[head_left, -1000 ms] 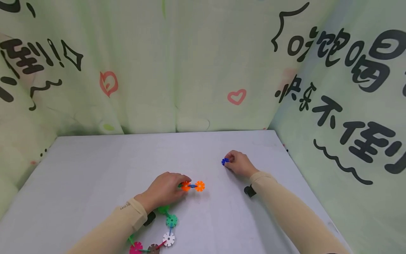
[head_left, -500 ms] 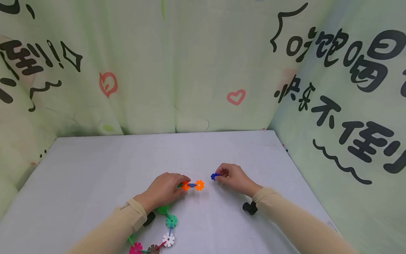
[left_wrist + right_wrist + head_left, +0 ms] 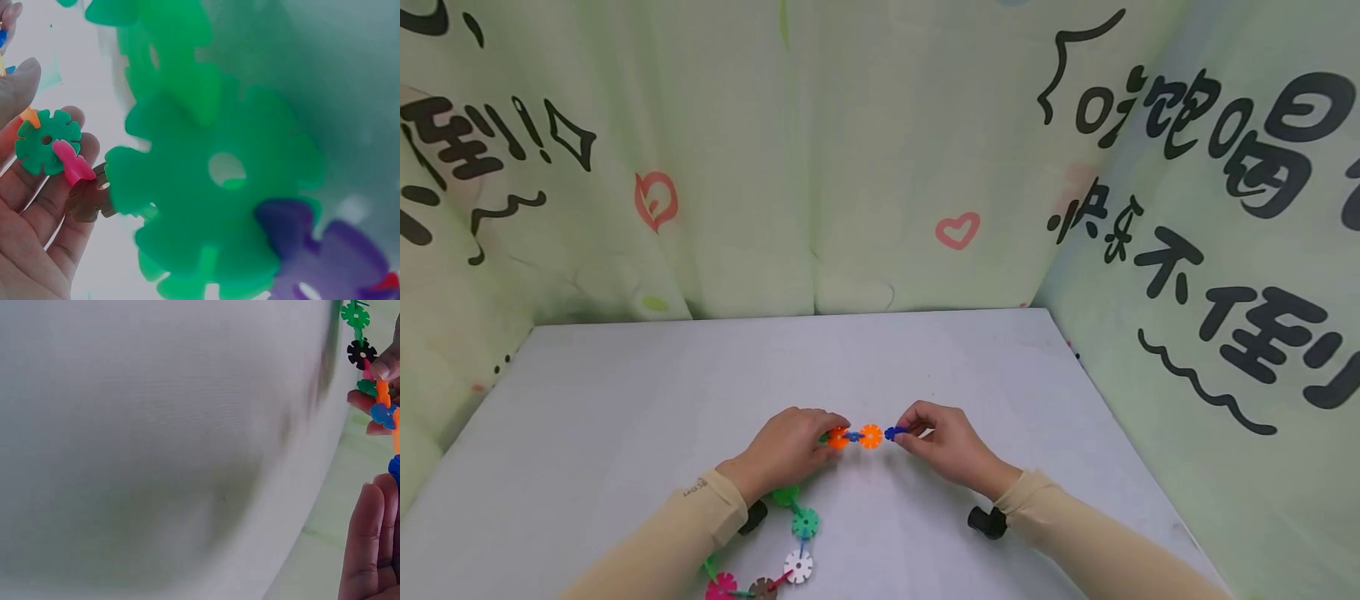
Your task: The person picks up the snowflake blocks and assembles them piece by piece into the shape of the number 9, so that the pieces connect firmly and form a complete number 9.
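Observation:
In the head view a chain of snowflake discs (image 3: 798,565) curls over the white table (image 3: 625,392) from bottom centre up to an orange disc (image 3: 871,436). My left hand (image 3: 829,433) grips the chain at a red-orange disc (image 3: 838,438), just left of a small blue link (image 3: 853,437). My right hand (image 3: 904,433) pinches a blue disc (image 3: 892,432) whose edge is against the orange disc. In the left wrist view a big green disc (image 3: 212,187) fills the frame beside my fingers (image 3: 31,219). The right wrist view has the blue disc (image 3: 395,467) above my fingers (image 3: 369,544).
Pale green printed cloth (image 3: 880,167) walls the table at the back and on both sides. The chain's lower part holds a teal disc (image 3: 805,522), a brown disc (image 3: 763,588) and a pink disc (image 3: 721,586) near the front edge. A black wrist mount (image 3: 987,522) sits under my right forearm.
My right hand has carried the blue disc from the right of the table leftward, up to the orange disc at the chain's end. The left hand has stayed where it was.

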The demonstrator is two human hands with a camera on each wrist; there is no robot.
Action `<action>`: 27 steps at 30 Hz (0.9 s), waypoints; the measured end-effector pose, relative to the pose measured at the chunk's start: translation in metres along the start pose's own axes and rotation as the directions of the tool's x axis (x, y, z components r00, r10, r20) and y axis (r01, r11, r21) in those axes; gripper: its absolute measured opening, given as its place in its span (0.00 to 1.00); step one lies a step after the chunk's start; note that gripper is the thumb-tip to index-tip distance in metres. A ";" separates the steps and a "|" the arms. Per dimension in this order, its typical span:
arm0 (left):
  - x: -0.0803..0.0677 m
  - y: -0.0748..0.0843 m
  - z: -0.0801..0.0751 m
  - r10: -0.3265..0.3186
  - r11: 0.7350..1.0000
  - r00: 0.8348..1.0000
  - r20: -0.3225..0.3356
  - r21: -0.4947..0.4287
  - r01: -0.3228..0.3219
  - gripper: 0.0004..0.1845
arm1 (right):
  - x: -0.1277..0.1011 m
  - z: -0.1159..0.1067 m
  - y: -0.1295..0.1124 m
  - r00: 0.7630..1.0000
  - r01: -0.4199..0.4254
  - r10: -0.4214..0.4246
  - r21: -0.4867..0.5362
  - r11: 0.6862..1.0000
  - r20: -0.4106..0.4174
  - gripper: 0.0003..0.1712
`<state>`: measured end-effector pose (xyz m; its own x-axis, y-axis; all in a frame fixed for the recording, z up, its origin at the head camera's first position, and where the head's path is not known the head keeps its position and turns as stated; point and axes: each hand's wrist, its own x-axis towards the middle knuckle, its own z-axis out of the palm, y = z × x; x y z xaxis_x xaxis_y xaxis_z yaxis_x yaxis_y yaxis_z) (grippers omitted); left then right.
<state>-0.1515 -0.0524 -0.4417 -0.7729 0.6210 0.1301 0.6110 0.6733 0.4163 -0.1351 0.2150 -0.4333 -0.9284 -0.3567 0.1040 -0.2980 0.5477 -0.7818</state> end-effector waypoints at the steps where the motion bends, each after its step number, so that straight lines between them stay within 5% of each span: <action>1: 0.000 0.000 0.000 -0.002 1.000 1.000 0.000 0.001 0.002 0.19 | -0.001 0.000 0.000 1.000 0.004 -0.004 -0.003 1.000 -0.007 0.08; 17: 0.001 0.002 0.000 0.006 1.000 1.000 0.009 -0.013 -0.006 0.20 | -0.006 0.009 0.003 0.993 0.114 -0.113 0.014 0.993 -0.044 0.09; 27: 0.002 0.002 0.000 0.132 0.989 0.991 -0.038 0.067 -0.129 0.18 | -0.007 0.009 -0.002 0.972 0.216 -0.221 -0.071 0.974 -0.076 0.10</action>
<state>-0.1517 -0.0495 -0.4406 -0.6915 0.6888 0.2177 0.7158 0.6127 0.3349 -0.1262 0.2093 -0.4382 -0.8537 -0.4102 0.3208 -0.5063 0.5099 -0.6954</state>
